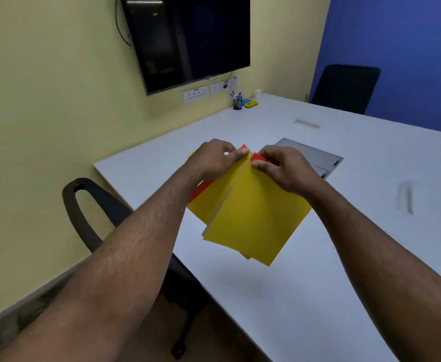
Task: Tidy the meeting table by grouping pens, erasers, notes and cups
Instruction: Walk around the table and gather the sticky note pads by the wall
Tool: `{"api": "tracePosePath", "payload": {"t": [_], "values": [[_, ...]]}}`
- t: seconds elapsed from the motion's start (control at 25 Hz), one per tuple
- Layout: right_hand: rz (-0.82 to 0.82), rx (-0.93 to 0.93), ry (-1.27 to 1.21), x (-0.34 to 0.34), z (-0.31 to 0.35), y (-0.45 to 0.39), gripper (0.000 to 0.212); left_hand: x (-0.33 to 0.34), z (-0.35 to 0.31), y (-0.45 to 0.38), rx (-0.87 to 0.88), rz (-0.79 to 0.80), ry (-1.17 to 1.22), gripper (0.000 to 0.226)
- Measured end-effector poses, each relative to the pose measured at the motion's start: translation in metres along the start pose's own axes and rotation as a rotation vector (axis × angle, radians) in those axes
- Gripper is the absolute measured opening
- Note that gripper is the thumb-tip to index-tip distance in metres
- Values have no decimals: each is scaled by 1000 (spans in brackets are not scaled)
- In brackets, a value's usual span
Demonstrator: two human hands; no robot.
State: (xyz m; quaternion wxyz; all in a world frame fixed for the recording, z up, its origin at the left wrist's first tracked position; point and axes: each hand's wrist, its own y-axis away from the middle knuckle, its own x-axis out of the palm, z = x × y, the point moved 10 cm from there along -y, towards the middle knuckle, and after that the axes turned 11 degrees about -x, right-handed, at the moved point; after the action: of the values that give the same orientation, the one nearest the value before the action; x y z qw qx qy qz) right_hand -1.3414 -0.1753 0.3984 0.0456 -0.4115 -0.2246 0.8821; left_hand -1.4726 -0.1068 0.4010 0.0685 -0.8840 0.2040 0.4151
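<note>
Notes are the job in hand, but the biggest thing in view is the white desk (318, 257), a long top whose far end meets the yellow wall under a dark screen (188, 40). A black chair (344, 87) stands beyond the far right edge, and another chair (88, 205) is tucked against the near left edge. A grey flat panel (310, 155) lies near the middle of the desk.

Held in the air above the near left part of the desk is the stack of notes (250, 212), yellow sheets with red ones showing behind at the top and left. The left hand (211, 160) pinches the top edge of one part with curled fingers and thumb; the right hand (279, 168) pinches the top edge of the other. The sheets are fanned slightly, probably so they can be squared into a single pile before being set down.

At the far end by the wall, the smaller things already sit together: a pen cup (237, 103) with pens, a yellow eraser (251, 103) just beside it, and a white cup (257, 93) near that.
</note>
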Motion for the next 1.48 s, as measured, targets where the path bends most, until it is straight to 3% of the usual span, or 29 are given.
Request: {"api": "tracePosePath", "payload": {"t": [0.08,0.2,0.36,0.52,0.64,0.84,1.08,1.36,1.48], "values": [[-98,-36,-47,-7,35,-37,15,-62,34,7,-107,-143,-65,83],[-289,-89,-146,-18,96,-94,13,-152,106,29,-220,-372,282,100],[-408,-159,-214,-3,170,-161,17,-218,161,36,-95,-274,773,54],[-458,-164,-326,73,241,-243,18,-321,246,40,52,-244,1125,17],[-394,-96,-469,130,256,-280,15,-349,288,36,45,-155,1150,23],[-247,32,-504,230,253,-346,20,-383,365,9,8,-23,1184,34],[-52,87,-424,342,218,-437,25,-379,490,-58,-314,-11,1258,16],[176,17,-399,430,159,-580,25,-402,595,-193,-479,22,1330,23],[206,-35,-350,443,137,-621,25,-421,626,-253,-466,-53,1288,26]]}}
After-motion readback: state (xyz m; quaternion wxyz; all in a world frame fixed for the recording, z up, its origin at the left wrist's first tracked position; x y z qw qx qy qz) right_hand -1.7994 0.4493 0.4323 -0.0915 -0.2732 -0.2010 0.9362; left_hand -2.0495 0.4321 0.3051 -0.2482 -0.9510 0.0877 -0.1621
